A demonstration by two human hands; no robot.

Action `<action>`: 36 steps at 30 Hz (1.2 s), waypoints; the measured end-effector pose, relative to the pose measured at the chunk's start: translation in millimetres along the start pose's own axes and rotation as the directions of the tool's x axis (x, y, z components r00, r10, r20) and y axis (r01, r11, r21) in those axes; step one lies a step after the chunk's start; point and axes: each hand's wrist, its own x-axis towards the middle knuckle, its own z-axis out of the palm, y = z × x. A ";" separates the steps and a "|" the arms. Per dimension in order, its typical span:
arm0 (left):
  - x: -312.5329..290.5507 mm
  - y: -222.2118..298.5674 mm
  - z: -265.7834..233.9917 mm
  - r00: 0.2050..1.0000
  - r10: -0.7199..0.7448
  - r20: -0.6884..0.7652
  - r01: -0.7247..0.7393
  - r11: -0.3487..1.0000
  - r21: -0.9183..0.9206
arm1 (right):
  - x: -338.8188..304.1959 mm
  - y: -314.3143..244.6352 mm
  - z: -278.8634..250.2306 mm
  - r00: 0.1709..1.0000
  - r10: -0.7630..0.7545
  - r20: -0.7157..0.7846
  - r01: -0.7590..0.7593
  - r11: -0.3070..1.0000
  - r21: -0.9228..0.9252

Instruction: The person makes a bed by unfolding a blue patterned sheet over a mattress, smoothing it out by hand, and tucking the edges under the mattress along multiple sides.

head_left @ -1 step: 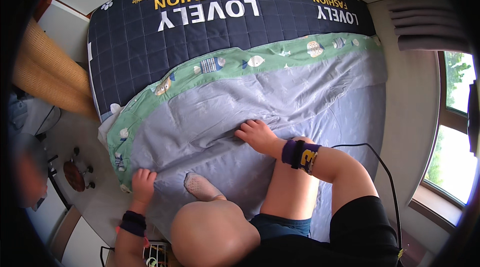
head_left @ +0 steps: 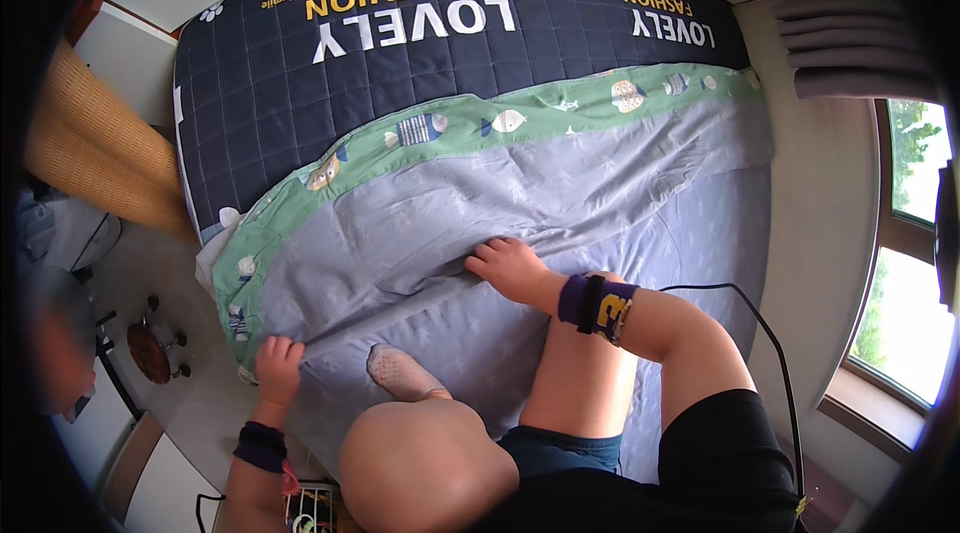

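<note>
A grey quilt (head_left: 560, 193) with a green, fish-patterned border (head_left: 520, 118) lies across a bed with a dark navy checked cover (head_left: 400, 43). My left hand (head_left: 277, 365) grips the quilt's near left edge at the side of the bed. In the middle of the bed, my right hand (head_left: 508, 266) is closed on a fold of the grey quilt. Both wrists wear dark bands. I kneel on the bed, with my bare knee (head_left: 430, 463) and a white-socked foot (head_left: 398, 371) resting on the quilt between my hands.
A tan wicker piece (head_left: 90, 143) stands left of the bed. A small round dark object (head_left: 150, 353) sits on the pale floor. Grey curtains (head_left: 850, 53) and a window (head_left: 900, 263) are on the right. A black cable (head_left: 745, 318) runs over the quilt.
</note>
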 end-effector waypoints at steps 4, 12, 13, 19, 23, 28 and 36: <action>-18.7 -25.2 -14.9 1.000 0.011 0.003 -0.011 0.999 0.042 | 16.4 -6.6 -6.1 0.994 -0.072 0.086 0.053 0.979 0.197; -6.7 -9.7 -39.6 0.981 -0.185 0.052 0.192 0.943 -0.273 | 66.4 16.4 -57.6 0.998 0.016 -0.067 0.021 0.855 0.519; -6.2 -18.5 -33.0 0.962 -0.272 -0.021 0.261 0.940 -0.218 | 80.6 25.5 -62.9 0.960 0.089 -0.265 0.066 0.849 0.524; 20.4 -78.0 -2.6 0.620 -0.712 -0.329 0.694 0.694 -0.192 | 164.0 71.3 -101.2 0.837 0.405 -0.366 -0.175 0.834 0.523; 25.3 -108.6 15.9 0.416 -0.889 -0.191 0.821 0.458 -0.342 | 189.6 81.6 -95.9 0.850 0.466 -0.247 -0.339 0.842 0.420; 16.8 -117.1 8.6 0.453 -0.877 -0.159 0.758 0.473 -0.450 | 203.3 92.5 -105.5 0.858 0.466 -0.216 -0.357 0.843 0.403; 9.2 -130.4 3.3 0.455 -0.795 -0.401 0.750 0.585 -0.309 | 227.4 71.2 -98.4 0.811 0.390 -0.437 -0.062 0.799 0.598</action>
